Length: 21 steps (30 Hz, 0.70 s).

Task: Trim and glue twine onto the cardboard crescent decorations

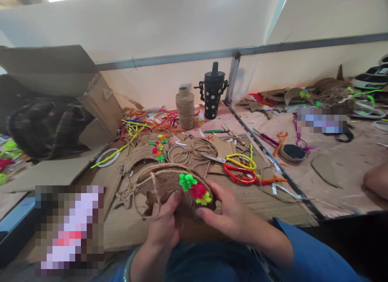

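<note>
Between both hands is a curved, twine-wrapped cardboard crescent (168,177) with green, red and yellow fuzzy flowers (197,190) on its right end. My left hand (165,223) is closed on its lower inner edge, thumb on the front. My right hand (226,211) pinches the right end beside the yellow flower. A loop of twine (154,185) hangs over the left part of the crescent. Just left of it lies a twine-wrapped star (123,196). Beyond it rest more flowered twine crescents (142,154). Scissors (239,167) with yellow and red handles lie open to the right.
A twine spool (185,110), a small glue bottle (201,118) and a black flowered tumbler (212,94) stand at the back. Coloured pipe cleaners (151,119) lie behind. An open cardboard box (93,100) holds a dark bag at left. A person's arm (376,181) shows at far right.
</note>
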### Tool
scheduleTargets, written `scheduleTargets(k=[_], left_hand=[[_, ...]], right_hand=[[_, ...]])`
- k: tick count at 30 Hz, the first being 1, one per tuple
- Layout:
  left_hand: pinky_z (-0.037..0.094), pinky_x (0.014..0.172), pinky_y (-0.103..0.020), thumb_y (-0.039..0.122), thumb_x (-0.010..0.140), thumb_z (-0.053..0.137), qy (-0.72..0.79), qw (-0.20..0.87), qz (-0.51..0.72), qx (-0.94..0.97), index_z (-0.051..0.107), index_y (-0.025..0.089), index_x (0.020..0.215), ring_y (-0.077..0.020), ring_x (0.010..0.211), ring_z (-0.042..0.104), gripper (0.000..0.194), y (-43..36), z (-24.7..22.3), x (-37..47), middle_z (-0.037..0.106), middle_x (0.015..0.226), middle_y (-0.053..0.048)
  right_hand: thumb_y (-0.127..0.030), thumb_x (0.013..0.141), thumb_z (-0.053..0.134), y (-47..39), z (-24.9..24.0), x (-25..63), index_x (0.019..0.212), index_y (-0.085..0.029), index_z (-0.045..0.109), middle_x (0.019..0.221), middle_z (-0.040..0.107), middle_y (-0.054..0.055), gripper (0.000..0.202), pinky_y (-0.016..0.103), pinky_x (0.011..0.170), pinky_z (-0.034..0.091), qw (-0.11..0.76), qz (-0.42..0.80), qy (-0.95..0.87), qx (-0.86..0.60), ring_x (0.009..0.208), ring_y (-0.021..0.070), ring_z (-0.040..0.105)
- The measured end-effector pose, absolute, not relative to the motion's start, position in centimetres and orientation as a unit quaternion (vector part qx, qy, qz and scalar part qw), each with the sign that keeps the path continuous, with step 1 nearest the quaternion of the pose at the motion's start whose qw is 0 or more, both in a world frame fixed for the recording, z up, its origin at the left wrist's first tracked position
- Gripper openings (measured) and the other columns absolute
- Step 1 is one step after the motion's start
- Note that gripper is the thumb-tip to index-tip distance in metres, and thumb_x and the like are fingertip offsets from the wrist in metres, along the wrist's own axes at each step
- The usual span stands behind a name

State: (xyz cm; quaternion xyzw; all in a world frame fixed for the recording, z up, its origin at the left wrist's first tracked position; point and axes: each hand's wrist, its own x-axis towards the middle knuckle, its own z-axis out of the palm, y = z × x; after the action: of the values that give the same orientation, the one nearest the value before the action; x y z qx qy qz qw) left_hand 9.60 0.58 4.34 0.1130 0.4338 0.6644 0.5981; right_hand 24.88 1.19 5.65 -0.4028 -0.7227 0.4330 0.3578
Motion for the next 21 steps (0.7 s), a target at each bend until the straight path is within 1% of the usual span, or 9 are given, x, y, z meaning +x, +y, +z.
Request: scheduleTargets(k=[4,8,10,13,16,18,20,21], left_hand=[[0.059,0.058,-0.021,0.021,0.034,0.093,0.431,0.608,0.662,0.083,0.075,0.02,0.06,-0.0166,0.058,0.072,0.032,0.8,4.9,9.8,0.076,0.061,0.002],[0.059,0.061,-0.021,0.026,0.033,0.095,0.425,0.607,0.668,0.071,0.076,0.02,0.063,-0.0148,0.06,0.071,0.036,0.9,4.6,9.6,0.076,0.062,0.001],[0.059,0.063,-0.02,0.029,0.036,0.095,0.415,0.606,0.673,0.086,0.076,0.021,0.064,-0.0141,0.062,0.071,0.035,0.9,4.4,9.4,0.076,0.063,0.002],[0.058,0.067,-0.021,0.03,0.046,0.093,0.384,0.615,0.676,0.132,0.077,0.025,0.07,-0.0141,0.068,0.072,0.03,0.7,4.0,9.1,0.077,0.068,0.004],[0.056,0.077,-0.027,0.036,0.055,0.089,0.365,0.617,0.667,0.204,0.077,0.026,0.078,-0.0183,0.079,0.072,0.028,0.6,3.4,9.0,0.076,0.072,0.002],[0.055,0.078,-0.029,0.04,0.056,0.088,0.379,0.619,0.641,0.25,0.075,0.022,0.072,-0.0195,0.075,0.07,0.027,0.5,2.9,9.1,0.073,0.066,0.001],[0.054,0.076,-0.028,0.035,0.056,0.089,0.4,0.626,0.613,0.268,0.074,0.022,0.068,-0.0175,0.071,0.069,0.024,0.4,2.7,9.1,0.072,0.065,0.001],[0.054,0.076,-0.027,0.031,0.056,0.089,0.408,0.635,0.596,0.275,0.075,0.023,0.072,-0.0169,0.074,0.069,0.023,0.3,2.8,9.1,0.074,0.071,0.001]], right_hand=[[-0.023,0.08,0.057,1.2,5.0,24.3,0.099,-0.017,0.058,0.084,0.065,0.003,0.02,0.025,0.064,0.047,0.372,0.434,-0.718,-0.397,0.071,0.0145,0.058],[-0.026,0.084,0.054,1.4,4.6,24.1,0.095,-0.017,0.06,0.081,0.066,0.003,0.016,0.024,0.06,0.047,0.381,0.42,-0.723,-0.395,0.069,0.0144,0.058],[-0.025,0.085,0.052,1.5,4.5,24.1,0.093,-0.016,0.059,0.079,0.066,0.003,0.014,0.024,0.059,0.047,0.384,0.406,-0.728,-0.397,0.067,0.0143,0.059],[-0.023,0.085,0.051,1.4,4.8,24.2,0.089,-0.017,0.059,0.073,0.064,0.002,0.011,0.023,0.055,0.046,0.392,0.368,-0.743,-0.399,0.062,0.0135,0.058],[-0.02,0.085,0.051,1.4,5.3,24.6,0.086,-0.018,0.059,0.069,0.063,0.0,0.008,0.022,0.053,0.046,0.403,0.312,-0.767,-0.39,0.059,0.0133,0.059],[-0.019,0.086,0.051,1.4,5.6,25.2,0.091,-0.019,0.06,0.073,0.067,0.001,0.01,0.023,0.057,0.049,0.412,0.269,-0.782,-0.382,0.063,0.0142,0.063],[-0.017,0.087,0.052,1.6,5.9,25.9,0.098,-0.02,0.059,0.077,0.07,0.002,0.014,0.024,0.06,0.052,0.423,0.218,-0.793,-0.38,0.066,0.0152,0.066],[-0.016,0.087,0.052,1.7,6.0,26.4,0.1,-0.021,0.058,0.078,0.071,0.003,0.015,0.024,0.061,0.052,0.428,0.19,-0.796,-0.382,0.067,0.0157,0.067]])
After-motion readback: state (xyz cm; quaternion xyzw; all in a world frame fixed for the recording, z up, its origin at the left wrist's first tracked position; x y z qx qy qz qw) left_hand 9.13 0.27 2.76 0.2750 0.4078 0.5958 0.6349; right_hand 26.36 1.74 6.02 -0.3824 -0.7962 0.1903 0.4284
